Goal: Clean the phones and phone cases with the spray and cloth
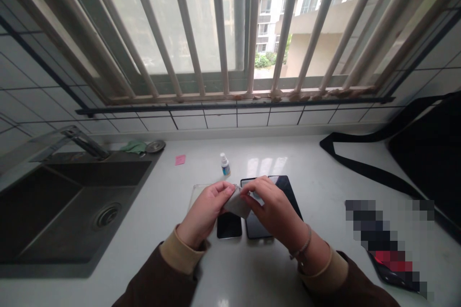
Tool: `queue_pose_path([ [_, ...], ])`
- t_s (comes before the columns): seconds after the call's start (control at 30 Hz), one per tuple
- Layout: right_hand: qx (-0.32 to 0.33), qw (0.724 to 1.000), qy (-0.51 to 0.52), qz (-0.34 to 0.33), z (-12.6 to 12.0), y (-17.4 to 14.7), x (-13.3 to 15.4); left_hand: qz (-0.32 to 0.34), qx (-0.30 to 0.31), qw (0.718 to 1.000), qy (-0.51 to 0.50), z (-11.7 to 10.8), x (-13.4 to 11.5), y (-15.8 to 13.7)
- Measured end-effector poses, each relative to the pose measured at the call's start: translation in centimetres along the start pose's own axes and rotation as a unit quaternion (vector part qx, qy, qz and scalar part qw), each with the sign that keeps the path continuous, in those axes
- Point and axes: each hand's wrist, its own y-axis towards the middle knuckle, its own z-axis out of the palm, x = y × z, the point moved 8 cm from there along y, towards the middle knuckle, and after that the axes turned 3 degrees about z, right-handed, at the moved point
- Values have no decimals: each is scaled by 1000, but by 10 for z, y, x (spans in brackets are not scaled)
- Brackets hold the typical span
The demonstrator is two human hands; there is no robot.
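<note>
Both my hands meet over the white countertop [165,268]. My left hand [207,204] pinches a small, flat grey piece that looks like a cloth [238,204]. At its upper right edge, the thumb and fingers of my right hand [272,204] are closed on it too. Below the grey piece lies a black phone [229,229], its upper part covered. A dark tablet [256,228] sits under my right hand, partly hidden, with another dark tablet [291,194] beside it. Left of these is a clear flat case [196,194], partly behind my left hand. A small white-capped spray bottle [225,165] stands upright just beyond.
A dark sink [81,165] with a faucet [88,144] is at left. Near it are a green cloth [134,147], a metal strainer [155,146] and a pink note [180,159]. A black bag [432,148] with its strap and a pixelated object [391,261] lie right. A barred window rises behind.
</note>
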Motion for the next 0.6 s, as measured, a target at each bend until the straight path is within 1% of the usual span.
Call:
queue_pose_path([
  [0.13,-3,1000,2,20,1,-1,-4,13,2,1000,27,-2,0,1],
  [0.3,-14,999,0,41,0,-2,-10,24,31,998,38,2,0,2],
  [0.5,-17,999,-24,18,1,-1,-6,40,50,996,65,3,0,2],
  [0.6,-10,999,-26,20,1,0,-5,48,58,994,75,5,-3,1],
])
